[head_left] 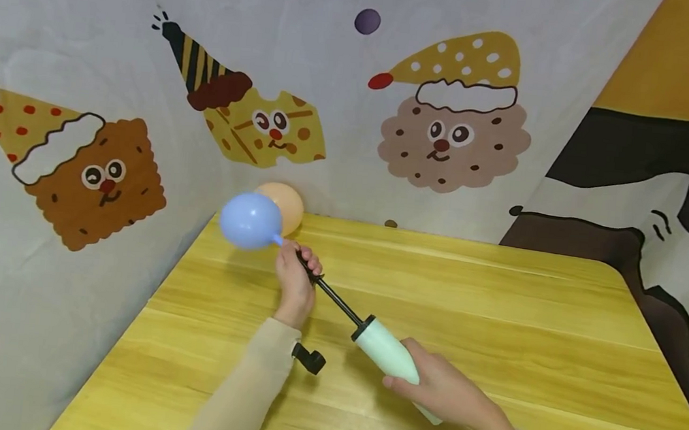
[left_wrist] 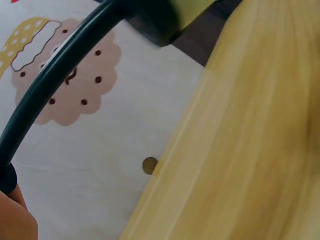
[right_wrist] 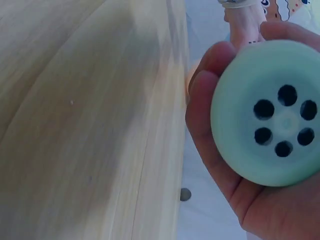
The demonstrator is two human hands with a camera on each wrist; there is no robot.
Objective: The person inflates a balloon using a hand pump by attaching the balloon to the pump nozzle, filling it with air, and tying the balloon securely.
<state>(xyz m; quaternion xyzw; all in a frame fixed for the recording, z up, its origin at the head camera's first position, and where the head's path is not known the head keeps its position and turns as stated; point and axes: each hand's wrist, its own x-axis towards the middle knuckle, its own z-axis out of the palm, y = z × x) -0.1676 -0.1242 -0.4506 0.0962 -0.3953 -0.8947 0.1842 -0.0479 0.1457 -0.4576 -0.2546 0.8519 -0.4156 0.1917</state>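
A mint-green hand pump (head_left: 390, 352) with a black rod slants across the middle of the head view. My right hand (head_left: 448, 391) grips its green barrel, and the round end with several dark holes faces the right wrist camera (right_wrist: 250, 150). My left hand (head_left: 296, 276) holds the pump's far black end together with the neck of a blue balloon (head_left: 250, 220), which is inflated and hangs out to the left. In the left wrist view the black rod (left_wrist: 55, 75) curves up from the fingers. Behind the blue balloon sits a peach balloon (head_left: 288, 207), partly hidden.
Both hands are over a yellow wood-grain table (head_left: 495, 317). A white cloth (head_left: 340, 126) printed with cartoon biscuits and cheese hangs behind its back edge and along the left side. A black wrist mount (head_left: 309, 359) sticks out from the left sleeve.
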